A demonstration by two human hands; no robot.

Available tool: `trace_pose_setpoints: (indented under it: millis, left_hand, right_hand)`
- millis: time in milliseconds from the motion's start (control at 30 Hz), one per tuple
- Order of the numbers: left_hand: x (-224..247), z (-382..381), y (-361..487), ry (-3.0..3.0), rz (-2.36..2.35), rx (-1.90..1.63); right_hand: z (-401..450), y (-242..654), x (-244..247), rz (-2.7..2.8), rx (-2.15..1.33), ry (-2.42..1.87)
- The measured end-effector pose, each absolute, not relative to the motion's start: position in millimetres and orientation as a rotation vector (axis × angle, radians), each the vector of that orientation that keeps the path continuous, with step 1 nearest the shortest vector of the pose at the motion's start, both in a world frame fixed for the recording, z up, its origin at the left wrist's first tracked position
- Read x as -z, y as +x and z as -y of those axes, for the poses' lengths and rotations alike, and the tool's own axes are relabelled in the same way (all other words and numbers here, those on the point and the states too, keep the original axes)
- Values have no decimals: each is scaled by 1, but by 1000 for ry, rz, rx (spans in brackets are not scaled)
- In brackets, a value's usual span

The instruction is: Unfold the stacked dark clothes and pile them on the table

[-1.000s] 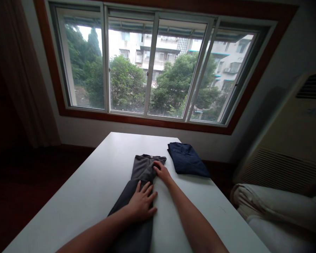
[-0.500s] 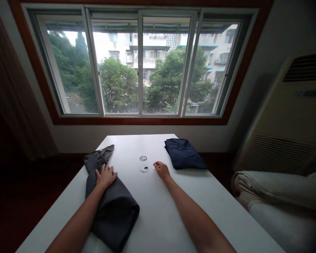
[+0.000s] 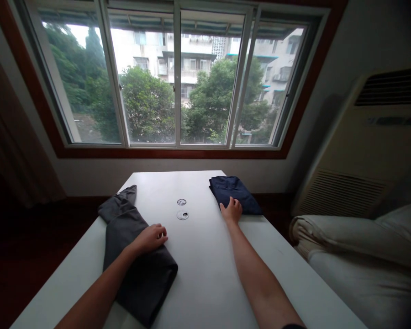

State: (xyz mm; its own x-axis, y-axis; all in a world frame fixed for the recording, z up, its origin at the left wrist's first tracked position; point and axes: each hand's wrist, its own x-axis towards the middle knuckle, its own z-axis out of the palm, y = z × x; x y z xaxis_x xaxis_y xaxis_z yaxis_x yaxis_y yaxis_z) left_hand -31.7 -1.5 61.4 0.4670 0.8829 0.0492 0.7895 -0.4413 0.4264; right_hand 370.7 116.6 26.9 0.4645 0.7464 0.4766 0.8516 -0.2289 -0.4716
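A dark grey garment [image 3: 137, 283], folded lengthwise and perhaps trousers, lies along the left side of the white table [image 3: 205, 274]. My left hand [image 3: 152, 238] is over its right edge, fingers loosely bent and apart, with no cloth gripped. Toward the far right of the table lies a navy garment [image 3: 239, 194], folded into a flat bundle. My right hand [image 3: 232, 210] is at the bundle's near left edge, thumb and fingers spread. Its fingertips overlap the navy cloth; whether they press on it I cannot tell.
Two round cable-hole inserts [image 3: 182, 214] are set in the tabletop's middle. A pale sofa [image 3: 356, 237] stands to the right, beside a floor-standing air conditioner [image 3: 373, 151]. Beyond the table's far edge is a wall with a wide window [image 3: 178, 91].
My left hand has slid from the grey garment's upper part toward its right edge, nearer me. My right hand has moved from beside the round inserts to the navy bundle.
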Motion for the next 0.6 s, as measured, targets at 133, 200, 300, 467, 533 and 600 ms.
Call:
trace_pose_setpoints:
  millis: [133, 200, 300, 467, 533, 600]
  left_hand:
    - [-84, 26, -10, 2325, -1212, -177]
    - [-95, 36, -6, 2302, -1158, -37]
    - [-111, 46, -10, 2179, -1114, 212]
    - [-138, 52, -27, 1920, -1020, 350]
    - [-149, 54, -34, 1867, -1073, 268]
    - [-161, 57, -39, 1845, -1125, 198]
  right_hand:
    - [-119, 365, -16, 1392, 194, -2122]
    - [-120, 364, -12, 1418, 208, -2133]
    - [-122, 367, -11, 1376, 244, -2099]
    - [-125, 375, -9, 1280, 281, -2026]
    - [-127, 374, -7, 1300, 302, -2009]
    - [-129, 372, -5, 1404, 305, -1993]
